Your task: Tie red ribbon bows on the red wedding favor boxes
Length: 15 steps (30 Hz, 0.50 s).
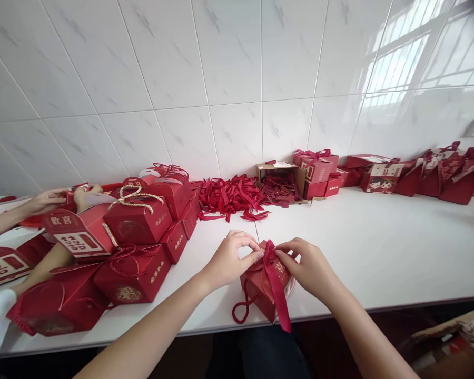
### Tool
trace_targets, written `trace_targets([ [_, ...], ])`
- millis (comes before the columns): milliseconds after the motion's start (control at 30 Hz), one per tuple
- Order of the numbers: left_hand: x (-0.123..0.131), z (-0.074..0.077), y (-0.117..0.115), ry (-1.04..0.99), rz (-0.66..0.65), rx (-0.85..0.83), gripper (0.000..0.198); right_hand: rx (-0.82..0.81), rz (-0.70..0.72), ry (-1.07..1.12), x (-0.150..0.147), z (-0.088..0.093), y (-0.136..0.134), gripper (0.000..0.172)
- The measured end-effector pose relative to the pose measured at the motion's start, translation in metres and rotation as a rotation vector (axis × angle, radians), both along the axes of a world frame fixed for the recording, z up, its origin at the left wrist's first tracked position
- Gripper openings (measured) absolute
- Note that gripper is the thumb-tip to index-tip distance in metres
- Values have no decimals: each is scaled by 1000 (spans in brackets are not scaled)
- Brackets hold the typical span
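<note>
A small red gift box (260,289) stands at the front edge of the white table (379,252), a red cord handle hanging at its left. A dark red ribbon (278,292) crosses its top and trails down over the table edge. My left hand (231,258) pinches the ribbon at the box's top from the left. My right hand (306,266) pinches it from the right. Both hands have their fingers closed on the ribbon.
A stack of red gift boxes (138,231) with cord handles fills the left of the table. Another person's hands (59,200) hold a box at far left. Loose red ribbons (231,197) lie by the tiled wall, beside an open cardboard carton (280,176). More boxes (418,176) line the right.
</note>
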<state>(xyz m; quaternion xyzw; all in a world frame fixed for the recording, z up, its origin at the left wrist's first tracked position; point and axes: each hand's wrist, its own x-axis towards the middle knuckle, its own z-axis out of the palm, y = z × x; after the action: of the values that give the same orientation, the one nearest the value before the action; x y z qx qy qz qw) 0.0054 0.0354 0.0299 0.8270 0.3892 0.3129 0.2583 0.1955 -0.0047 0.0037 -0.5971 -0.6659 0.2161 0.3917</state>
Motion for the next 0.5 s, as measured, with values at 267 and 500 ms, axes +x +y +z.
trace_targets([
  [267,2,3,3,37,4,-22,15,-63,61,-241,1,34,-22,25],
  [500,1,7,10,66,-109,20,12,-85,129,-28,2,41,8,43],
])
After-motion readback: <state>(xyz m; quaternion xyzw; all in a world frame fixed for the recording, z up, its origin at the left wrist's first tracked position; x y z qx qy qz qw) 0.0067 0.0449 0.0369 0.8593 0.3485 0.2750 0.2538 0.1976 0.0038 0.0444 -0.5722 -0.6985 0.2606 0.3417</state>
